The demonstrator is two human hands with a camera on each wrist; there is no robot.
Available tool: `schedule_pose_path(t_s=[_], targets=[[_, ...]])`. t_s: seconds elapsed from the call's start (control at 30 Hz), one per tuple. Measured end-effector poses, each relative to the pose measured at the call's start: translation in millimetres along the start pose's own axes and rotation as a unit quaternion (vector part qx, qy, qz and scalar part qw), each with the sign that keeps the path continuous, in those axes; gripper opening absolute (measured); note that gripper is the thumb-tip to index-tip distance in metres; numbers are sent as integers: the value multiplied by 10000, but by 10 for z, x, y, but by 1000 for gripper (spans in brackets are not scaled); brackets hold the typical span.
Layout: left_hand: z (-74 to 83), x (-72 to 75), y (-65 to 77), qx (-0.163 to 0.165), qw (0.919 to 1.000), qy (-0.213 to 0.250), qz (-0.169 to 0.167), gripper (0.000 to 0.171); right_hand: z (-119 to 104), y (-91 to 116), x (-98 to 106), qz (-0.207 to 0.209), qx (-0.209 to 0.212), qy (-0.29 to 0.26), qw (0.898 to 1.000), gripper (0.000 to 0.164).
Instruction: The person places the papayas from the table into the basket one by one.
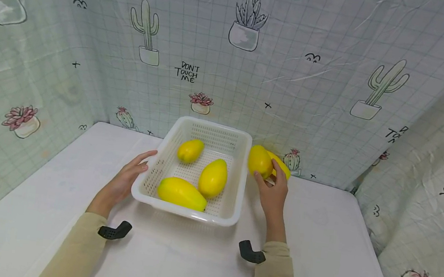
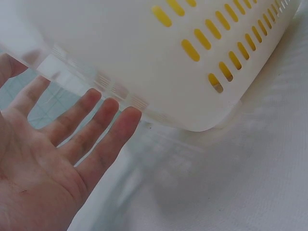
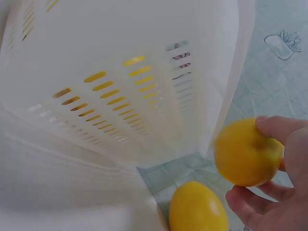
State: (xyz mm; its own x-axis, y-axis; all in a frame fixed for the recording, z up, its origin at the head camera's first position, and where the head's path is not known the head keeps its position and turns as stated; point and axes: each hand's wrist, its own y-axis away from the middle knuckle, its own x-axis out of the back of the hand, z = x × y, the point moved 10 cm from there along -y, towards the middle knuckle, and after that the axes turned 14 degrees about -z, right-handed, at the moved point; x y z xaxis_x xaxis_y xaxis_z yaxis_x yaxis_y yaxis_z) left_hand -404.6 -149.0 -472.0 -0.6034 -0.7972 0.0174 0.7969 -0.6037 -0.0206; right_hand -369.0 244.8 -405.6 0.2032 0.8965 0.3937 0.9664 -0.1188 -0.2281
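Note:
A white perforated plastic basket (image 1: 235, 218) stands on the table with three yellow fruits in it: a small lemon-like one (image 1: 190, 151), a mango-shaped one (image 1: 213, 177) and a long papaya-like one (image 1: 182, 193). My left hand (image 1: 123, 181) touches the basket's left rim, its fingers (image 2: 127, 122) spread and fairly straight. Just right of the basket, my right hand (image 1: 274, 193) pinches a yellow mango (image 3: 248, 151) between thumb and fingertips. Another yellow fruit (image 1: 283, 165) is beside it, partly hidden by the hand and mango in the head view.
The white table (image 1: 173, 262) ends at the back against a cloth curtain (image 1: 218, 32) printed with cacti. More of this cloth hangs on the left and right sides. Both wrists carry black camera mounts (image 1: 115, 230).

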Motion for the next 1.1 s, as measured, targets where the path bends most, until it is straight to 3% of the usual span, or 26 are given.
schedule_pose_path(t_s=[0.2,0.43,0.83,1.1], targets=[[-17,11,-2,115,9998,109,72,47,-27,-8,-19,-43,79,-76,9999,67],[23,-12,6,-69,9999,98,-49,48,-104,7,-63,-172,163,-35,9997,68],[31,-27,6,-84,9994,291,-158,47,-224,21,-166,-518,431,67,9977,67],[25,-21,2,-19,9999,160,-59,48,-276,37,-219,-726,537,59,9959,68]])
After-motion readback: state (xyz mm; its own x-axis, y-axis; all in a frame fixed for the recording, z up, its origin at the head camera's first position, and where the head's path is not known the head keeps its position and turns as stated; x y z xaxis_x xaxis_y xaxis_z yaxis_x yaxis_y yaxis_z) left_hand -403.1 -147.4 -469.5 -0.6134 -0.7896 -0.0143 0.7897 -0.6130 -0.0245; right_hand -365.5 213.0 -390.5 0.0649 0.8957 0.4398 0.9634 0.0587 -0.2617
